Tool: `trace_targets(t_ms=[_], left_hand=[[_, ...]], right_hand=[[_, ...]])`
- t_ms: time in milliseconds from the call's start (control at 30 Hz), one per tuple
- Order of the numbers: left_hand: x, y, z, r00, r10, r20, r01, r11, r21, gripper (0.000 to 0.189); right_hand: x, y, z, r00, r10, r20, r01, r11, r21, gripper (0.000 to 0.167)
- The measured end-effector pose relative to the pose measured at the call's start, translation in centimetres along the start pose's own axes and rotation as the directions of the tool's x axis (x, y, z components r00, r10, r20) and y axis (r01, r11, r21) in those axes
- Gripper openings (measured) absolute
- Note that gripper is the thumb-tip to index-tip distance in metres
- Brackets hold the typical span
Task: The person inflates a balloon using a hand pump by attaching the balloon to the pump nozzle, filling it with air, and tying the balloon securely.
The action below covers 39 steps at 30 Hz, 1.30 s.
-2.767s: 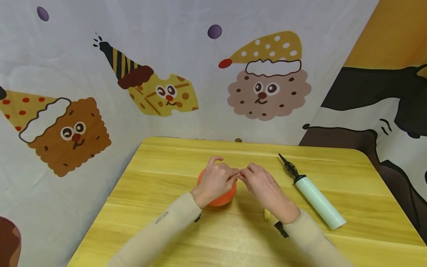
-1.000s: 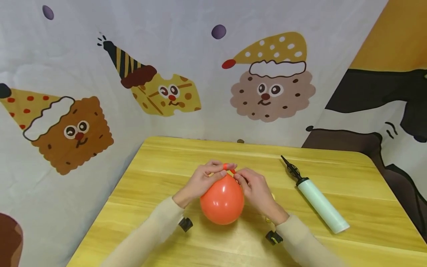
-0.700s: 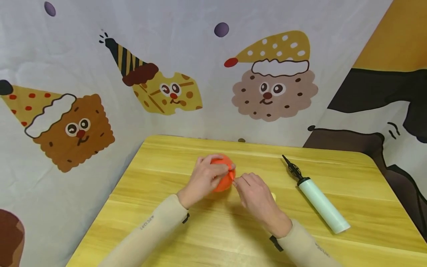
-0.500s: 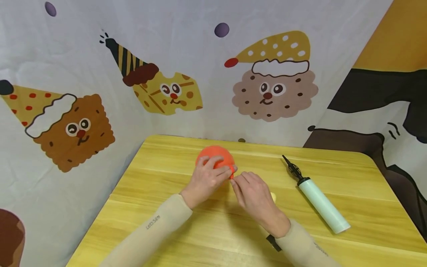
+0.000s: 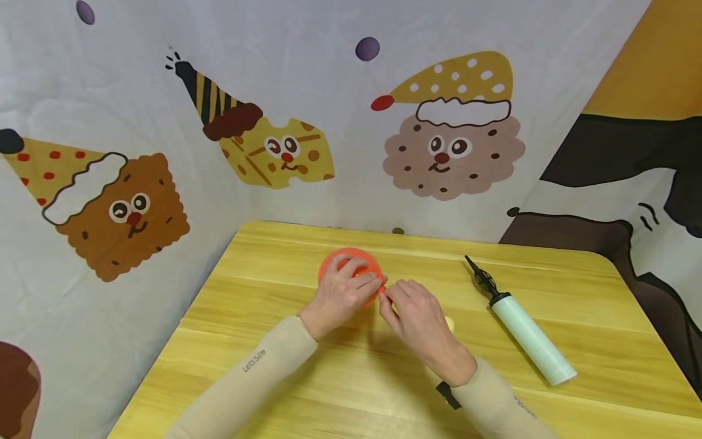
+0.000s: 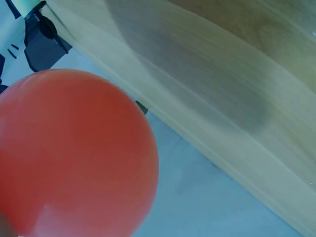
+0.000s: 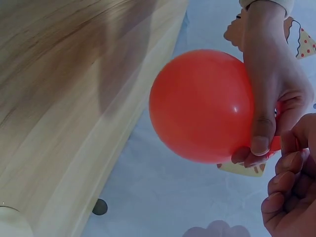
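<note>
Round red rubber balloon (image 7: 202,106) is held toward the yellow wood-grain table's (image 5: 274,259) far edge, left hand (image 5: 340,294) and right hand (image 5: 421,317) pinching its neck, presumably trapping air.

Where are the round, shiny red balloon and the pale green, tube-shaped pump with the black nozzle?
Round red balloon (image 7: 200,106): right wrist view, on the middle of its rounded side.
Pale green pump (image 5: 526,330): head view, on its tube.

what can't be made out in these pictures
Right wrist view: whether the balloon is knotted, hidden by the left hand and right hand.
Head view: part of the yellow piece, behind the right hand.
Left wrist view: most of the pump, cut off by the top edge.
</note>
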<state>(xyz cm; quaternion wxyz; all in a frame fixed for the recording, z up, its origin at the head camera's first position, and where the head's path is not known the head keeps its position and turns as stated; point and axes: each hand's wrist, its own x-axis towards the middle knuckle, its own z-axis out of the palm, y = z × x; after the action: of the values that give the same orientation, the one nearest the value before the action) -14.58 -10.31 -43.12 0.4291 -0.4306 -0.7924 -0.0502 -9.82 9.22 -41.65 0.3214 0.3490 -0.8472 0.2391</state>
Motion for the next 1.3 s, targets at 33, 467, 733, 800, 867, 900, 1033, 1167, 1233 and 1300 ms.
trace_targets(t_ms=[33,467,733,800,867,900,1033,1167,1233,1300], left_hand=[[0.0,0.0,0.0,1.000,0.002,-0.001,-0.002,1.000,-0.003,0.007],[-1.1,-1.0,0.8,0.936,-0.207,0.285,0.328,0.805,-0.495,0.010],[-0.5,-1.5,0.5,0.710,-0.168,0.683,0.693,-0.004,-0.721,0.022],[-0.4,-1.5,0.5,0.704,-0.149,0.694,0.693,-0.067,-0.717,0.023],[-0.3,-1.5,0.6,0.710,-0.135,0.691,0.687,-0.086,-0.722,0.023],[-0.3,-1.6,0.6,0.713,-0.129,0.689,0.683,-0.095,-0.724,0.023],[-0.1,-1.7,0.8,0.735,-0.095,0.671,0.662,-0.112,-0.741,0.025],[0.0,-1.7,0.8,0.750,-0.066,0.658,0.647,-0.134,-0.750,0.029],[0.0,-1.7,0.8,0.745,-0.057,0.664,0.653,-0.140,-0.745,0.030],[0.0,-1.7,0.9,0.739,-0.051,0.672,0.660,-0.146,-0.737,0.030]], right_hand=[[0.0,0.0,0.0,1.000,0.002,0.000,-0.002,1.000,0.002,0.022],[0.7,2.0,-1.3,0.971,0.159,0.179,-0.173,0.983,0.063,0.010],[1.1,4.0,-1.7,0.925,0.180,0.334,-0.301,0.883,0.359,0.030],[1.0,4.2,-1.7,0.924,0.166,0.344,-0.303,0.867,0.396,0.030],[1.0,4.3,-1.8,0.926,0.157,0.342,-0.298,0.861,0.411,0.030],[1.0,4.4,-1.9,0.927,0.155,0.340,-0.295,0.862,0.411,0.030],[1.0,4.4,-2.3,0.924,0.153,0.349,-0.295,0.868,0.399,0.028],[1.1,4.3,-2.6,0.925,0.145,0.352,-0.283,0.879,0.383,0.026],[1.1,4.3,-2.6,0.928,0.142,0.343,-0.274,0.886,0.374,0.023],[1.0,4.1,-2.6,0.933,0.146,0.330,-0.269,0.890,0.368,0.022]])
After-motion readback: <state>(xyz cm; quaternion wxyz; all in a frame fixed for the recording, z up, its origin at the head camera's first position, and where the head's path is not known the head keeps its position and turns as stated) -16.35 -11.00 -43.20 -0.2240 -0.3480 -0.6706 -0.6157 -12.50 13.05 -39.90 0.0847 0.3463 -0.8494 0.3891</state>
